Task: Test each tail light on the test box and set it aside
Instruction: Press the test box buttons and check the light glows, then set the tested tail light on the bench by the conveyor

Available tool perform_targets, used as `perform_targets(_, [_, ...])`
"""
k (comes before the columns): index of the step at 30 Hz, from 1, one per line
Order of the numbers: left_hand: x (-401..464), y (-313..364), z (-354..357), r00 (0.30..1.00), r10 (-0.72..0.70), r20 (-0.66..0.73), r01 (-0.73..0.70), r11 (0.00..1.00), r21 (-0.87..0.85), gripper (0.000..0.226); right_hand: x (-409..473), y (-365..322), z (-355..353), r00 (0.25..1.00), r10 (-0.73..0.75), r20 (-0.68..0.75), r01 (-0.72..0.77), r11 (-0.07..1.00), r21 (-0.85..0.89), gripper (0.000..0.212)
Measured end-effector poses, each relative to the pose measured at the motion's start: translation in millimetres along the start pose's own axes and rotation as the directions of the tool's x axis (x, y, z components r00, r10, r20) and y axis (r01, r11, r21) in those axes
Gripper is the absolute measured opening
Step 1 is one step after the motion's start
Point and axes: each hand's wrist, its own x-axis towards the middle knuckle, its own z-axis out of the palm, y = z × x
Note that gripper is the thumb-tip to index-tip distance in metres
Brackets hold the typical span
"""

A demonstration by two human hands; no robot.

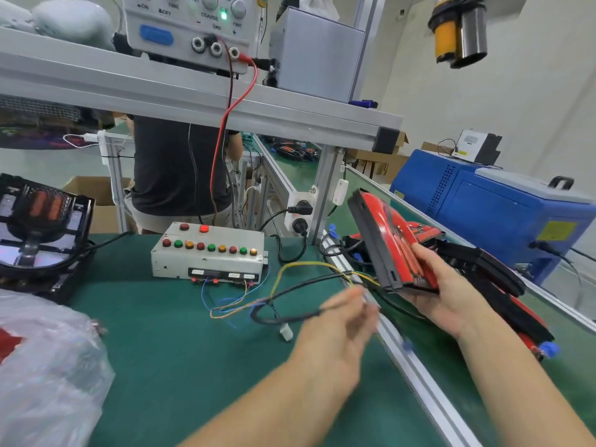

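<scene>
My right hand (448,291) grips a red tail light (383,243) with a black back by its lower end, holding it tilted above the bench's right edge. A black cable (290,314) with coloured wires runs from the light across the green mat. My left hand (335,330) is blurred, its fingers stretched out toward that cable, just left of the light; I cannot tell whether they touch it. The grey test box (206,256), with a row of red, green and amber buttons, stands at the middle of the mat. A white connector (285,333) lies on the mat.
More red tail lights (503,285) lie piled on the conveyor at right. A black tray of lights (42,233) stands at left, a plastic bag (42,366) in front of it. A power supply (190,24) sits on the shelf above. A person stands behind the bench.
</scene>
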Motion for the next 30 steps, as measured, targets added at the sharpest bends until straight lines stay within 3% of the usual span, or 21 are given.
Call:
perform_targets(3, [26,24,-1,0.995,0.078,-0.064,-0.083,0.994,-0.073,0.023,-5,-1,-3,0.997,0.043,0.071,-0.033,0.990,-0.136,0.030])
perform_targets(7, [37,26,-16,0.999,0.040,0.015,-0.037,0.985,-0.169,0.015,-6,10,-1,0.984,0.117,0.132,-0.068,0.942,-0.329,0.028])
perform_targets(10, [38,23,-23,0.997,0.018,0.070,-0.005,0.983,-0.186,0.008,-4,22,-3,0.977,0.171,0.124,-0.140,0.963,-0.232,0.032])
perform_targets(12, [35,17,-23,0.996,0.009,0.085,0.000,0.995,-0.101,0.010,-3,31,0,0.971,0.190,0.147,-0.165,0.972,-0.165,0.035])
perform_targets(16, [26,4,-26,1.000,0.021,-0.010,-0.021,0.997,0.071,0.024,-4,53,14,0.982,0.096,0.163,-0.099,0.995,0.011,0.035])
perform_targets(19, [10,8,-34,1.000,-0.004,-0.012,0.007,0.970,0.241,0.017,-8,63,20,0.990,0.019,0.138,-0.033,0.994,0.101,0.032])
perform_targets(20, [3,10,-38,0.999,-0.037,0.020,0.026,0.913,0.408,0.015,-8,64,19,0.995,0.002,0.105,-0.015,0.992,0.122,0.029])
perform_targets(21, [-2,13,-43,0.998,-0.042,0.051,0.001,0.779,0.627,0.013,-9,64,16,0.998,-0.010,0.063,0.001,0.990,0.140,0.027])
perform_targets(22, [-7,18,-50,0.995,0.035,0.090,-0.094,0.555,0.827,0.011,-9,64,11,1.000,-0.015,0.022,0.012,0.988,0.155,0.026])
perform_targets(23, [-8,27,-57,0.962,0.219,0.166,-0.217,0.237,0.947,0.010,-8,63,6,1.000,-0.009,-0.021,0.013,0.985,0.170,0.025])
perform_targets(24, [-9,38,-61,0.843,0.446,0.302,-0.282,-0.114,0.953,0.010,-9,62,1,0.998,0.004,-0.058,0.007,0.984,0.179,0.025])
perform_targets(25, [-8,51,-63,0.700,0.566,0.436,-0.236,-0.392,0.889,0.014,-9,62,-2,0.996,0.022,-0.086,-0.005,0.982,0.188,0.025])
perform_targets(26, [-5,65,-65,0.645,0.585,0.492,-0.116,-0.561,0.819,0.027,-10,63,-5,0.994,0.040,-0.105,-0.018,0.979,0.201,0.025])
perform_targets(27, [2,76,-67,0.684,0.556,0.473,0.011,-0.656,0.755,0.042,-10,65,-7,0.992,0.052,-0.114,-0.027,0.977,0.213,0.022])
perform_targets(28, [9,83,-68,0.758,0.524,0.389,0.107,-0.688,0.718,0.048,-11,68,-7,0.991,0.060,-0.117,-0.033,0.976,0.217,0.019])
perform_targets(30, [20,89,-77,0.850,0.485,0.207,0.177,-0.632,0.754,0.034,-13,73,-7,0.991,0.058,-0.119,-0.033,0.979,0.200,0.023])
